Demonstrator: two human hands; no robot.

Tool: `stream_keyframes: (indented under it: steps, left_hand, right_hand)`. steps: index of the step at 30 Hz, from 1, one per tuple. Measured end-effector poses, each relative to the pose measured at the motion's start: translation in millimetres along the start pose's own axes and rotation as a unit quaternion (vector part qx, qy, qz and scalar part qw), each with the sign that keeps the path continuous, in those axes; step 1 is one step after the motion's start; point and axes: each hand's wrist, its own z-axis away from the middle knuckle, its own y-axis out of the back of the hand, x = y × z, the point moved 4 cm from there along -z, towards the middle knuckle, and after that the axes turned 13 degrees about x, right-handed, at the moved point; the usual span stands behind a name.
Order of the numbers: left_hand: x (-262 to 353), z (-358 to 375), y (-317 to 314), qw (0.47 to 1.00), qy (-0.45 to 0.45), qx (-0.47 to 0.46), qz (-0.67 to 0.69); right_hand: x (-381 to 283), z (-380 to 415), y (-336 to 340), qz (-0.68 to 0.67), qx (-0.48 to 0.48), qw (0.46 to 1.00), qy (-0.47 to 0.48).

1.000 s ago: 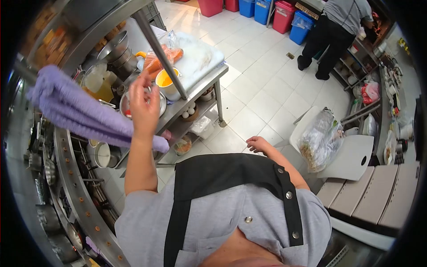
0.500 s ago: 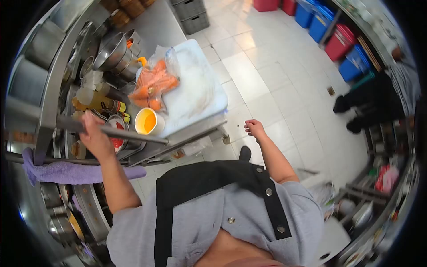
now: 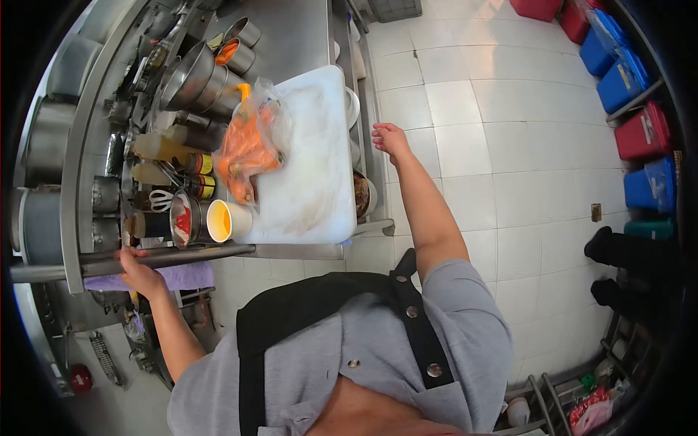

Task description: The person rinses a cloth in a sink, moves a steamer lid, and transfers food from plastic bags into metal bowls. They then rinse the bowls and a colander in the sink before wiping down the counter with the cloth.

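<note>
Left hand (image 3: 138,275) has slid down the rail (image 3: 167,258), fingers seemingly curled around it; right hand (image 3: 390,138) loosely spread.

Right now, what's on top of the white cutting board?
On the white cutting board lies a clear bag of carrots, overhanging its left edge. The board under the bag is hidden.

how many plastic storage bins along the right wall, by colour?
5 visible: red plastic bin top centre, red plastic bin beside it, blue plastic bin, red plastic bin lower down, blue plastic bin lowest. Others may be cut off.
</note>
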Motion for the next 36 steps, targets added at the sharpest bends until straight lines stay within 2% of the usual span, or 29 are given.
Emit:
stream_keyframes:
  steps: [2,5,6,9,10,12,14,16,20,22,26,28,29,31,32,34,36]
  left_hand:
    - [6.1,4.1,-1.9,0.998,-0.008,0.029,-0.048]
    - [10.5,9.1,-3.9,0.997,0.003,0.048,-0.067]
    - [10.8,10.4,-4.6,0.996,0.012,0.054,-0.070]
    - [7.0,11.2,-4.4,0.995,0.016,0.070,-0.063]
    - [5.6,10.3,-3.3,0.995,0.010,0.075,-0.067]
    - [4.1,10.2,-3.7,0.996,0.005,0.072,-0.048]
    - [3.1,9.7,-4.2,0.998,0.001,0.063,-0.030]
    - [3.0,10.6,-5.2,0.999,-0.013,0.035,0.000]
    - [3.9,13.1,-8.1,0.999,-0.006,0.041,-0.004]
    - [4.8,14.7,-11.1,0.998,0.015,0.052,0.030]
    - [-0.3,11.2,-10.9,0.998,0.004,0.007,0.064]
    - [0.1,12.6,-11.1,0.998,0.001,0.023,0.055]
    - [-1.5,12.2,-9.1,0.998,0.001,0.020,0.054]
    - [-5.9,9.9,-6.2,0.998,0.000,-0.006,0.059]
    - [-5.8,10.1,-6.5,0.998,-0.002,-0.009,0.060]
    - [-4.8,11.1,-6.6,0.999,-0.015,0.002,0.037]
    - [-5.5,11.5,-7.2,0.999,-0.008,0.007,0.046]
  right_hand:
    - [13.2,-12.0,-13.0,-0.012,-0.009,1.000,-0.023]
    - [45.2,-41.8,-36.9,0.094,-0.040,0.995,-0.004]
    - [49.6,-43.7,-45.0,0.091,-0.043,0.995,-0.008]
    - [54.3,-43.6,-69.6,0.307,-0.011,0.944,0.123]
    - [56.6,-42.2,-76.1,0.307,-0.014,0.943,0.125]
    - [55.0,-35.4,-85.3,0.339,0.024,0.921,0.189]
    - [54.6,-31.5,-88.2,0.321,0.025,0.930,0.177]
    - [51.7,-29.1,-85.9,0.448,0.118,0.860,0.216]
    - [70.9,-40.7,-91.1,0.411,0.065,0.893,0.170]
    - [54.7,-28.8,-95.7,0.454,0.009,0.850,0.266]
    - [60.6,-32.9,-105.7,0.453,0.025,0.858,0.240]
    - [61.4,-27.6,-113.0,0.397,0.075,0.857,0.321]
    - [65.1,-28.2,-114.4,0.396,0.077,0.858,0.319]
    - [80.5,-41.0,-120.7,0.271,0.020,0.929,0.251]
    - [88.4,-46.9,-124.4,0.268,0.022,0.930,0.250]
    - [100.5,-55.4,-133.0,0.183,-0.002,0.932,0.313]
    - [96.2,-54.8,-135.7,0.128,-0.008,0.951,0.283]
